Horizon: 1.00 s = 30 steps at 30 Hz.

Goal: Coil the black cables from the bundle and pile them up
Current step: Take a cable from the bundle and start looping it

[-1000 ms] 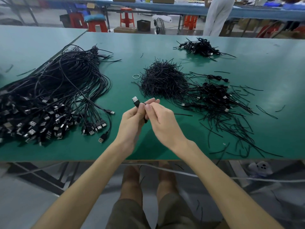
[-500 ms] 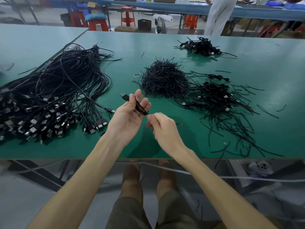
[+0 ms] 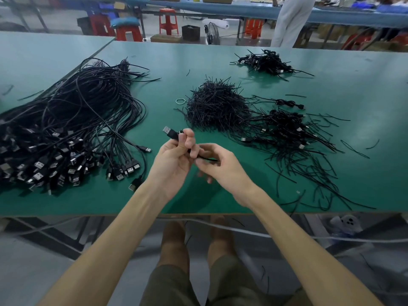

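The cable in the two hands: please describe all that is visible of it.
The cable is thin and black, with a silver USB plug pointing up-left. The left hand pinches it behind the plug, above the green table; fingers hide most of it. The right hand pinches a thin black strand sticking out rightward.

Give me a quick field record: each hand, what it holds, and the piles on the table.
left hand: grips cable, one end poking out past the fingers
right hand: pinches thin black strand
strand: tie or cable tail, cannot tell
bundle: left, uncoiled
ties: heap at centre
coiled pile: right of ties
far pile: back right
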### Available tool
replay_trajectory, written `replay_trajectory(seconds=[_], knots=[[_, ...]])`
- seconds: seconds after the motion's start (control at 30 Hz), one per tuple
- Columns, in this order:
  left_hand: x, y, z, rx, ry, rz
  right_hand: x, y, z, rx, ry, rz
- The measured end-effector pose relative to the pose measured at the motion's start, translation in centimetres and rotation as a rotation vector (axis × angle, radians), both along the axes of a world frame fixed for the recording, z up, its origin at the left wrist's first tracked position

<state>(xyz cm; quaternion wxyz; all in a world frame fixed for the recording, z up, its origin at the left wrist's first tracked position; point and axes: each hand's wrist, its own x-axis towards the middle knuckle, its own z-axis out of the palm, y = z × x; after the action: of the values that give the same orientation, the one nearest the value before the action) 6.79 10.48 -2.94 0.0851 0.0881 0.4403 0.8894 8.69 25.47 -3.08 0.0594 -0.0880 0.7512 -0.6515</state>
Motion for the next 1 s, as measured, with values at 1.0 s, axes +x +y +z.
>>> replay_trajectory(seconds=[1.0], knots=[[1.3, 0.0, 0.8, -0.838, 0.268, 0.306, 0.1, 0.7, -1.1, 0.190, 0.248, -0.195]])
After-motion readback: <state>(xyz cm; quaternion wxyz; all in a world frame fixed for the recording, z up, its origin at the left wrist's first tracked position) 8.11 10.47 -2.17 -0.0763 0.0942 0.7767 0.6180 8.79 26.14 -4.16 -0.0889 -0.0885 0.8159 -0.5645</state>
